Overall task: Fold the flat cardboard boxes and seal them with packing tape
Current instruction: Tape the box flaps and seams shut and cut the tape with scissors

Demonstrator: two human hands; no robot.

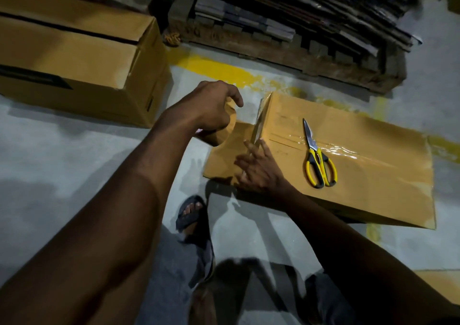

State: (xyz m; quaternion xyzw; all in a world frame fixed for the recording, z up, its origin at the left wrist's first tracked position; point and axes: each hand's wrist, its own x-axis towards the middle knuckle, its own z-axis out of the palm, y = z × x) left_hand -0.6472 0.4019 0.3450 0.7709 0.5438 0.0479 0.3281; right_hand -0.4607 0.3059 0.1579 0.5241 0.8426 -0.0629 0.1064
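Left hand (214, 108) gripping tape roll (227, 128), right hand (258, 169) flat on taped box (361, 182), scissors (318, 157) atop

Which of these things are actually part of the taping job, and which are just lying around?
In use: tape roll in the left hand, cardboard box under the right hand, scissors resting on it.
Lying about: second box behind, wooden pallet, yellow floor marking.
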